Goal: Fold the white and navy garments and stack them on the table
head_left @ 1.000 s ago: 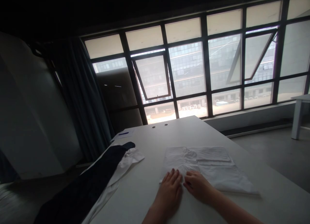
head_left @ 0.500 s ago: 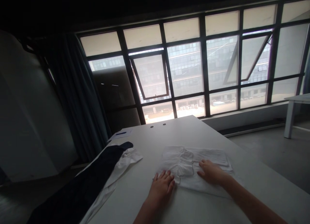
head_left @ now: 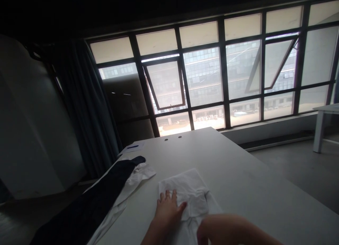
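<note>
Seen lying on the white table (head_left: 238, 181), near end: white garment (head_left: 193, 201), folded, visibly layered, creased; taken here as landmark for all places. Lower part running out past the bottom of the view, so full outline hard to make out.

On the left edge of the white garment: left hand (head_left: 167, 209), palm down, fingers spread, thumb out to the side, laid flat on the cloth with nothing gripped. Left border of the cloth partly covered by it; forearm cut off below.

At the lower right of the white garment: right hand (head_left: 210, 229), bent downward at the wrist, slightly blurred. Fingers mostly out of view under the bottom edge; cannot tell whether clenched, loose or pinching cloth. Part of the fabric below covered by it.

Left of the white garment, well apart: dark garment (head_left: 100, 199), long, very dark, folds lost in shadow, lower end cut off. Between the two, alongside the dark one: white cloth (head_left: 140, 172), rumpled, partly covered, type unclear.

Beyond the white garment, far left: paper (head_left: 139, 146) with blue pen (head_left: 132, 146) on top; writing too small to read. Farther back: curtain (head_left: 90, 111), sunk in gloom, and windows (head_left: 202, 75), washed out by glare. Far right of the white garment: second table (head_left: 319, 128), cut off by the frame.
</note>
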Motion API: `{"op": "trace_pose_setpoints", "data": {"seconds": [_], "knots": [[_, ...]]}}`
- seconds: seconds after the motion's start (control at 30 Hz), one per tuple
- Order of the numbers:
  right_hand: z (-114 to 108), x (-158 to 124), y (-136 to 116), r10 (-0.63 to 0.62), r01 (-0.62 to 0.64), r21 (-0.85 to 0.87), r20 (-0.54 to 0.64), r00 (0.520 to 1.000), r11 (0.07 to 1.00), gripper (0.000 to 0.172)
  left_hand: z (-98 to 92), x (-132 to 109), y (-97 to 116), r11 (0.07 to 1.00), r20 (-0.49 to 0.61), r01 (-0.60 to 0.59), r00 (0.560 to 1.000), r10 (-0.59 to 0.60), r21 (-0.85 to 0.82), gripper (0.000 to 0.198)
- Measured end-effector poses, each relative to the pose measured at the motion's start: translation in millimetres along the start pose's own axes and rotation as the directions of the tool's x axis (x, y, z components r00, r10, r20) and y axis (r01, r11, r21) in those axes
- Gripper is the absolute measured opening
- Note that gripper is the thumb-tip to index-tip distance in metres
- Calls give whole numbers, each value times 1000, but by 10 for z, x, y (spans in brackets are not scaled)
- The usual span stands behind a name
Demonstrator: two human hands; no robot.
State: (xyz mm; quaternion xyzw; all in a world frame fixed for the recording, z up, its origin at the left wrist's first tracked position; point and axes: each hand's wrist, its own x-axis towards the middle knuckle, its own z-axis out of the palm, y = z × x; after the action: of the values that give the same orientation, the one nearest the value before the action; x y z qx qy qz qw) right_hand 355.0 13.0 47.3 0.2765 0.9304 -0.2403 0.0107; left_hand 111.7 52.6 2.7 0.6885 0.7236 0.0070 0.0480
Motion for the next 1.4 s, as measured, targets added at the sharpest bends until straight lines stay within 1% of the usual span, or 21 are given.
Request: {"op": "trace_pose_setpoints", "data": {"seconds": [0.03, 0.1, 0.13, 0.17, 0.2, 0.23, 0.3, 0.37, 0.4, 0.5, 0.57, 0.6, 0.67, 0.73, 0.83, 0.97, 1.07, 1.2, 1.3, 1.37, 1.4], "knots": [[-31, 30, 27, -15, 17, 90, -21, 1000, 996, 25, 56, -8, 21, 1000, 24, 19, 1000, -19, 6, 85], [-84, 108, 145, 63, -23, 209, -189, 980, 978, 26, 172, -19, 49, 1000, 25, 23, 999, -23, 12, 92], [-94, 148, 228, 128, -60, 220, -312, 942, 974, 27, 218, -18, 49, 1000, 15, 10, 1000, -10, 8, 92], [-88, 185, 320, 177, -97, 204, -425, 888, 974, 30, 251, -12, 38, 1000, 9, -8, 1000, 8, 0, 91], [-64, 217, 417, 194, -124, 170, -499, 845, 978, 37, 269, 0, 18, 999, 9, -31, 999, 31, -10, 90], [-23, 243, 513, 183, -134, 130, -522, 833, 982, 46, 271, 17, -8, 998, 15, -56, 998, 56, -21, 90], [93, 281, 683, 151, -131, 76, -461, 874, 989, 63, 242, 56, -62, 994, 23, -105, 994, 106, -35, 89], [218, 315, 795, 169, -160, 56, -393, 904, 986, 66, 197, 81, -82, 989, -2, -143, 990, 143, -26, 87], [272, 334, 827, 185, -181, 47, -387, 903, 982, 64, 179, 80, -69, 987, -31, -158, 987, 158, -13, 84], [370, 397, 849, 209, -235, -5, -446, 871, 972, 58, 168, -4, 65, 974, -113, -225, 968, 225, 20, 65], [384, 433, 839, 210, -263, -45, -479, 852, 964, 55, 187, -119, 203, 951, -99, -308, 947, 306, -7, 57], [380, 445, 835, 217, -283, -63, -492, 843, 957, 53, 196, -184, 272, 933, -67, -357, 933, 354, -38, 57], [352, 454, 832, 246, -338, -91, -517, 820, 937, 51, 200, -299, 383, 898, 6, -427, 903, 430, -102, 69], [302, 443, 826, 278, -391, -107, -537, 796, 914, 49, 178, -371, 444, 886, 51, -443, 890, 453, -137, 82], [201, 399, 791, 295, -424, -130, -539, 789, 896, 39, 115, -379, 440, 902, 48, -410, 907, 419, -133, 77], [109, 333, 669, 300, -438, -171, -513, 804, 882, 39, 18, -296, 331, 911, 47, -401, 913, 406, -94, 65], [113, 302, 545, 288, -419, -193, -479, 829, 887, 37, -100, -241, 208, 938, 78, -342, 935, 345, -54, 56], [136, 282, 463, 211, -308, -178, -418, 884, 935, 34, -225, -177, 34, 971, 84, -235, 969, 232, 33, 51], [134, 265, 567, 83, -127, -91, -386, 919, 988, 28, -151, -104, -42, 983, 24, -108, 994, 106, 148, 57], [139, 246, 721, 25, -52, -53, -417, 908, 997, 43, -41, -55, -49, 978, -58, -26, 998, 39, 209, 62], [145, 235, 813, 29, -58, -50, -449, 893, 997, 51, 11, -37, -39, 975, -104, -7, 994, 31, 221, 62]]}}
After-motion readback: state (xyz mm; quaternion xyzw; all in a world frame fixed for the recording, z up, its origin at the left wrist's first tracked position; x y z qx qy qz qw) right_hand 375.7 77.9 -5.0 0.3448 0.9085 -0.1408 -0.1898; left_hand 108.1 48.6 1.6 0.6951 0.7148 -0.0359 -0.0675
